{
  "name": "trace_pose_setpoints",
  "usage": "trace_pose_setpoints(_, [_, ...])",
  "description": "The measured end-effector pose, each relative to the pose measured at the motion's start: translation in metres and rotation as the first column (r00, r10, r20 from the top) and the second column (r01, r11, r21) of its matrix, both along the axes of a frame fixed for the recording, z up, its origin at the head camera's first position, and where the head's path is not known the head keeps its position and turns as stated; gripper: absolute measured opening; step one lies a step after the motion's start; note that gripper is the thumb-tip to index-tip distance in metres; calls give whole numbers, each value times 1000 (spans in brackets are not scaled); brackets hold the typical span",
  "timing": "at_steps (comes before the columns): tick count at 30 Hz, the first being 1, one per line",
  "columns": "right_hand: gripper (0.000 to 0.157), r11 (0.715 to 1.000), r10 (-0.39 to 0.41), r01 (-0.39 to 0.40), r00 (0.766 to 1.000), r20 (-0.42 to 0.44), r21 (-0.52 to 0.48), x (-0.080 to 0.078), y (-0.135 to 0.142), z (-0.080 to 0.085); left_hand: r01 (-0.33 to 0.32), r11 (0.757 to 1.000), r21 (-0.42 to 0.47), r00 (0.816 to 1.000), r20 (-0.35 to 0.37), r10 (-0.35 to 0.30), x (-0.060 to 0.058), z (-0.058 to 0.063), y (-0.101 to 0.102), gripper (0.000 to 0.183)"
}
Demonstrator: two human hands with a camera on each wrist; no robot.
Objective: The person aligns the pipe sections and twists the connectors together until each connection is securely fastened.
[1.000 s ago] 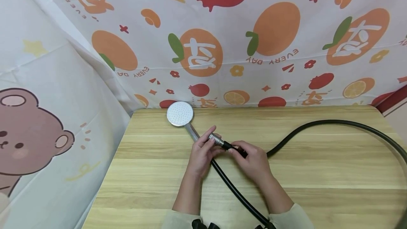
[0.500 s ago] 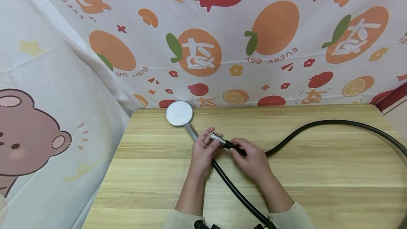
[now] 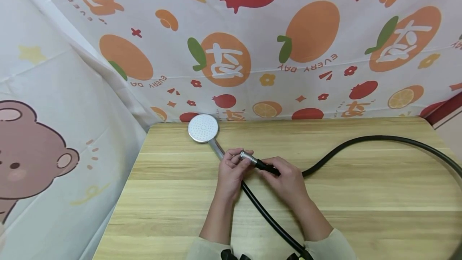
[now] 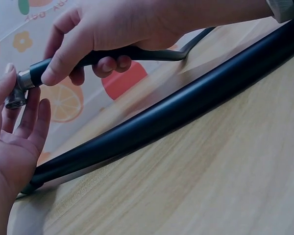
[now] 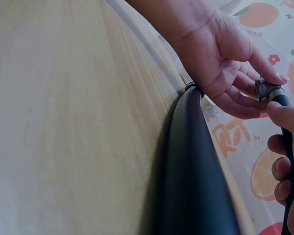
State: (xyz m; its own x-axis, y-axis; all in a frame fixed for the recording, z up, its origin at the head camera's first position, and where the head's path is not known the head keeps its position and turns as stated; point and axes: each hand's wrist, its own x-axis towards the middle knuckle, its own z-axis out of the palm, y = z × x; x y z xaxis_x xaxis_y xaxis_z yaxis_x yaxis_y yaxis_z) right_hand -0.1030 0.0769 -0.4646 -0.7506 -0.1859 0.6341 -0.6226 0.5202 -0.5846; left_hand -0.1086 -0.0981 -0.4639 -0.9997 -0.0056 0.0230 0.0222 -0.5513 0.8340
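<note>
My left hand (image 3: 231,173) pinches a silver hose connector (image 3: 249,157) between thumb and fingers. In the left wrist view, the open end of that connector (image 4: 17,95) faces down, and it joins a black hose sleeve (image 4: 39,72). Just behind it, my right hand (image 3: 288,179) grips the black hose (image 3: 268,167), fingers wrapped round it in the right wrist view. A shower head (image 3: 203,128) with a white spray face and silver handle (image 3: 216,148) lies beyond the left hand, which hides the handle's lower end.
A black length of hose (image 3: 267,212) runs from under the left hand to the near edge. On the right, more black hose (image 3: 382,138) curves across the wooden table (image 3: 173,196). Fruit-printed cloth (image 3: 267,43) hangs behind, bear-printed cloth (image 3: 32,151) at left.
The left hand has shifted slightly right, and its raised fingers have curled in closer round the connector. The right hand keeps its grip on the hose. The shower head lies still.
</note>
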Motion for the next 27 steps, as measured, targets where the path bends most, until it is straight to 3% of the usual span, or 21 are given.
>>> trace_pose_setpoints(5, [26,1000,-2,2,1000,11,-6,0,0,-1,17,1000,10,1000,-6,-17,-1,-2,-1,36])
trace_pose_setpoints(14, [25,1000,6,-6,1000,22,-7,0,1,-4,50,999,-5,999,5,-50,-1,-4,-2,15])
trace_pose_setpoints(27, [24,1000,11,-11,999,40,0,1,1,-2,52,998,-20,999,14,-51,-1,-5,-2,13])
